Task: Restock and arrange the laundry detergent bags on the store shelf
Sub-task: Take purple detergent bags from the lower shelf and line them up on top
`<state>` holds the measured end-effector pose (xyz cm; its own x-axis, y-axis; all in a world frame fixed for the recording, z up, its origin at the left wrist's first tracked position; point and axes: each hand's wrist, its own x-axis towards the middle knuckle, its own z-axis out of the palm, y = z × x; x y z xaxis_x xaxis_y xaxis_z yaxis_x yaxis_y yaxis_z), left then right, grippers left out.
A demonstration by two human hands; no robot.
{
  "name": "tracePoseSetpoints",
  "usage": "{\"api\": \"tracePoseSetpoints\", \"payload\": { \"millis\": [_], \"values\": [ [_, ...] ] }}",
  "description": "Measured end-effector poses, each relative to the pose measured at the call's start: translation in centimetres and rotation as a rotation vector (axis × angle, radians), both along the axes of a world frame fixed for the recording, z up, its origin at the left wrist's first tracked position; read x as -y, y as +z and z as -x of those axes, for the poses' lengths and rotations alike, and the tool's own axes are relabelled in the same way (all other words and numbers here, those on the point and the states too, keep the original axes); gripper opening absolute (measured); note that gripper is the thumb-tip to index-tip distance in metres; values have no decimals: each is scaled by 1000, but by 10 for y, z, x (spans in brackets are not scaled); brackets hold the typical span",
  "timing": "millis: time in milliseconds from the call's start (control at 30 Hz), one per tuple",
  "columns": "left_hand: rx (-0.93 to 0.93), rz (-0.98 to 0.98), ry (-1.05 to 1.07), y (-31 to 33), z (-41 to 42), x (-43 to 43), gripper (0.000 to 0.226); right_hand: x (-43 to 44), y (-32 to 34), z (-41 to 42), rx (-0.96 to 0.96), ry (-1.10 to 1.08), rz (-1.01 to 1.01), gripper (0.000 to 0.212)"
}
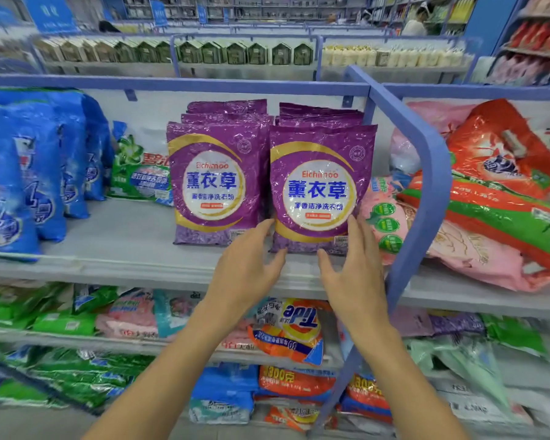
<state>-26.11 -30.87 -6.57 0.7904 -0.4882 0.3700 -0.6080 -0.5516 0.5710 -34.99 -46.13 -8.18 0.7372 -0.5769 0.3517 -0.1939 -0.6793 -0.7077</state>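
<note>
Two rows of purple lavender detergent bags stand upright on the grey shelf (121, 239). The left front purple bag (215, 182) has more bags behind it. The right front purple bag (319, 188) stands beside it, also backed by others. My left hand (246, 258) reaches to the lower left corner of the right bag, fingers straight, fingertips at its edge. My right hand (351, 265) is at the bag's lower right corner, fingers straight and spread. Neither hand curls round the bag.
Blue detergent bags (29, 173) stand at the left, a green and white bag (140, 173) behind them. A blue shelf divider (426, 173) rises right of the purple bags; pink and orange bags (489, 198) lie piled beyond it. Lower shelves hold mixed bags, among them a Tide bag (289, 328).
</note>
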Motion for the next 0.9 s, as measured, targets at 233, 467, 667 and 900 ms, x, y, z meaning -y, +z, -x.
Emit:
{"api": "tracePoseSetpoints", "payload": {
  "millis": [233,467,667,900],
  "values": [
    [124,-167,19,-11,15,-86,55,-32,-1,32,-136,48,90,69],
    [98,-191,136,-37,39,-212,55,-140,-20,51,-208,123,127,69],
    [60,-183,233,-52,71,-324,51,-248,-40,53,-261,258,143,70],
    [-24,-175,455,-70,113,-458,53,-363,-58,55,-285,434,139,67]
  ]
}}
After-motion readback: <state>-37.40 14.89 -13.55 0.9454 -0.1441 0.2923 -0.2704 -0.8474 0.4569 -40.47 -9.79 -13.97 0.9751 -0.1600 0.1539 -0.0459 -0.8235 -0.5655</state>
